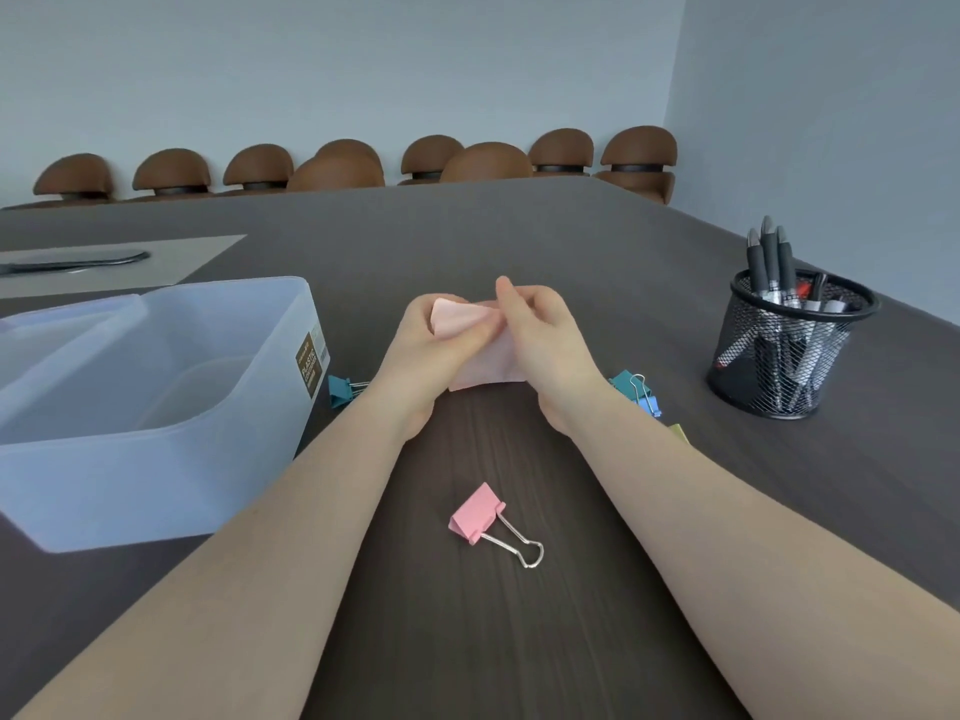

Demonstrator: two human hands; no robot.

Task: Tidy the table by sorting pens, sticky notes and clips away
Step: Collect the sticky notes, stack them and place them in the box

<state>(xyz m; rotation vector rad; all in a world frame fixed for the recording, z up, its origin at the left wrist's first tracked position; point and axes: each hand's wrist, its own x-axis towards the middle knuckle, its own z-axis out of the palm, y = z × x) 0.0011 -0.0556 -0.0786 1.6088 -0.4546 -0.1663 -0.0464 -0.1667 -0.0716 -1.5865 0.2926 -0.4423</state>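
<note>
A dark wood-grain table (519, 236) carried a translucent plastic bin (150, 407). Just right of the bin lay a teal binder clip (340, 391); nearer the viewer, a pink binder clip (480, 514). Well right of the bin sat more clips (636, 389) and a black mesh pen cup (789, 345). Beyond the bin lay a pale mat (171, 262).

Both bare forearms reach up from the lower corners of the frame and meet at its centre. The left hand (434, 341) curls its fingers around pink sticky notes (485, 363), thumb on top. The right hand (540, 332) pinches their upper edge, one fingertip raised.
</note>
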